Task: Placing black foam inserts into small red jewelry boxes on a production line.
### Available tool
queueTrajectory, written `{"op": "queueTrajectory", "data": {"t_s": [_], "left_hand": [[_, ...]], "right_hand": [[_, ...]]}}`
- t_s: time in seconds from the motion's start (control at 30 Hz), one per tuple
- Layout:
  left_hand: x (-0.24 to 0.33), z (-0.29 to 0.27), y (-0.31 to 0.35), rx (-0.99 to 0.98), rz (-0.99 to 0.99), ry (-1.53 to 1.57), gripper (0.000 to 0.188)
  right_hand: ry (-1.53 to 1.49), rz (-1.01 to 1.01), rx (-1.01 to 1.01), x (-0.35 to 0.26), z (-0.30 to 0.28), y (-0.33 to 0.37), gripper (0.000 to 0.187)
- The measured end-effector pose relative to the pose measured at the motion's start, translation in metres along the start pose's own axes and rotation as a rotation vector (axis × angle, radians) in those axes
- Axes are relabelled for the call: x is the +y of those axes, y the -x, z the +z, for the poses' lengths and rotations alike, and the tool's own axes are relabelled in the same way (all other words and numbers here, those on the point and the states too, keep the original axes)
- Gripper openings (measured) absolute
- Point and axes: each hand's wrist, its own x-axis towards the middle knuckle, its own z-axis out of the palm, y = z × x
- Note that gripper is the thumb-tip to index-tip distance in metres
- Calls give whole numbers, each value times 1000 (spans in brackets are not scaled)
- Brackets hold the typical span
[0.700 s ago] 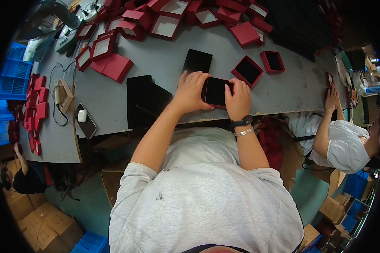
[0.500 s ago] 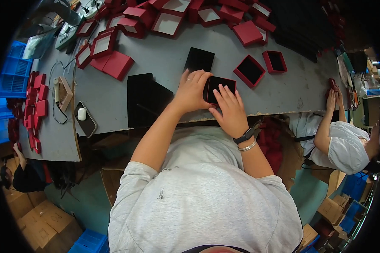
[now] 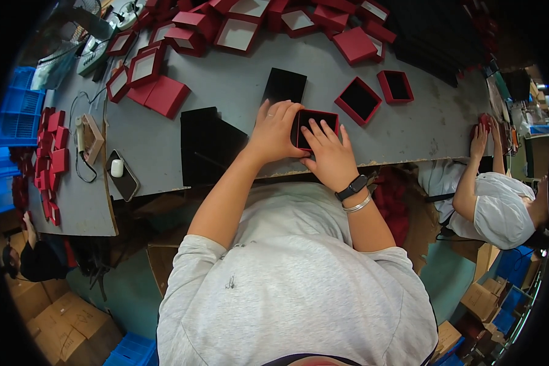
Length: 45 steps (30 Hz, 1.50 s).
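Observation:
A small red box [image 3: 335,115] with a black lining [image 3: 299,122] lies near the front edge of the table. My left hand [image 3: 276,133] closes round its left side, thumb along the near edge. The fingers of my right hand [image 3: 334,157] are spread and lie against the black lining; they hide part of it. Just beyond my left hand is a flat black rectangular piece [image 3: 285,85]. Black sheets [image 3: 204,146] lie beside my left forearm. To the right stand two more red boxes with black inside, one nearer [image 3: 341,102] and one farther [image 3: 381,79].
Red box parts [image 3: 355,46] are heaped along the far side. A dark stack [image 3: 430,43] stands at the back right. A phone [image 3: 127,183] with a white mouse-shaped item [image 3: 117,168] lies left. Co-workers' hands show at the right [image 3: 479,143] and far left [image 3: 29,227].
My right fingers have shifted slightly on the black lining, and more of the box's red rim shows round it. My left hand keeps its hold. The whole view has drifted a little.

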Motion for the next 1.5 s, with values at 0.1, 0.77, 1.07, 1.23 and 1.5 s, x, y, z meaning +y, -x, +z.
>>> {"op": "queueTrajectory", "data": {"t_s": [0.1,0.77,1.07,1.23,1.5], "left_hand": [[-1,3,0,20,-5,18,99],[3,-5,-2,-26,-23,-12,103],[4,-4,-3,-66,-63,1,103],[6,-2,-2,-44,-57,-5,102],[26,-32,5,-134,22,-240,107]], "right_hand": [[-66,-32,32,2,-5,2,72],[-66,169,64,14,-5,12,98],[-21,13,5,1,-20,28,59],[-137,4,13,7,-17,23,49],[-242,45,52,9,-6,13,38]]}}
